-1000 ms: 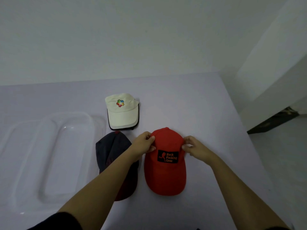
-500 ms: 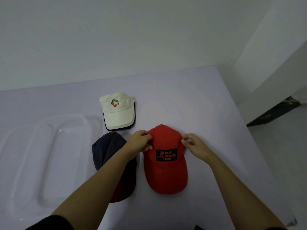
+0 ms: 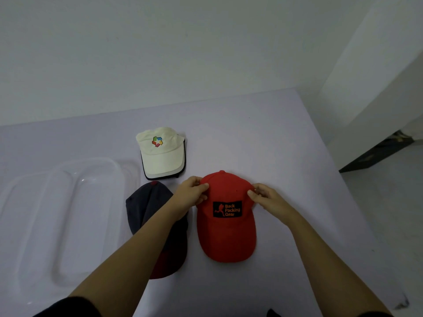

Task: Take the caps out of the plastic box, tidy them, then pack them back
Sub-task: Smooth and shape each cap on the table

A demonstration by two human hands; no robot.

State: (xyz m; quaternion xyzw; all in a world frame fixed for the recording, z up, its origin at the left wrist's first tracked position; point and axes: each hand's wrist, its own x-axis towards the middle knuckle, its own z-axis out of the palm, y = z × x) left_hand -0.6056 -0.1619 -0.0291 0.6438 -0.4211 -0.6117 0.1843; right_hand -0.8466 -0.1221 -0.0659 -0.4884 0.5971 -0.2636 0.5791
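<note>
Red all over and pressed flat, the red cap point(image 3: 226, 239) lies on the pale tabletop point(image 3: 286, 145) straight in front of the person. Its brim points toward them and its crown button point(image 3: 221, 172) sits at the far end. A black patch point(image 3: 227, 209) on the front shows an orange running figure beside the words "Back Packing Gear".

The left grip point(image 3: 192, 195) pinches the crown's left edge with curled fingers, the thumb tip lying on the red cloth. The right grip point(image 3: 265, 196) pinches the opposite edge in much the same way. Both bare forearms reach in from the near side.

Just left of the red one lies a dark cap point(image 3: 146, 207), navy with a dull red button and brim, partly covered by the left forearm. Farther back, apart from both, rests a white cap point(image 3: 160, 156) with a many-coloured emblem point(image 3: 157, 141) and a black edge showing under its brim.

Left of the caps, a clear plastic container point(image 3: 68, 213) lies flat on the tabletop near the dark cap. Whether it is the box or its lid, I cannot tell.
</note>
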